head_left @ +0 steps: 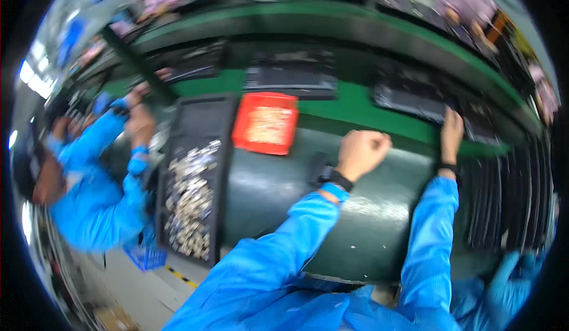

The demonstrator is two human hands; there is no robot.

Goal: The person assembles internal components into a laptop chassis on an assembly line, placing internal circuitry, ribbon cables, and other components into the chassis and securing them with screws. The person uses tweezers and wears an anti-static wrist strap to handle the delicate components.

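My left hand [363,152] is closed in a loose fist above the dark green tabletop [267,194]. What it holds, if anything, is hidden by the curled fingers. Farther right, my right hand [452,134] reaches to the green strip and grips the near right corner of a flat black panel-like unit [409,98]. Motion blur softens that unit's details. Left of my hands, a red bin [240,130] contains small pale pieces. Beside it, a long black tray [201,103] carries many small silvery metal parts.
More black units [290,73] lie along the green strip [352,103]. Black panels [510,194] stand in a row at the right. A co-worker in blue [101,189] works at the left. A green shelf edge [332,14] runs across the back, with people in pink beyond.
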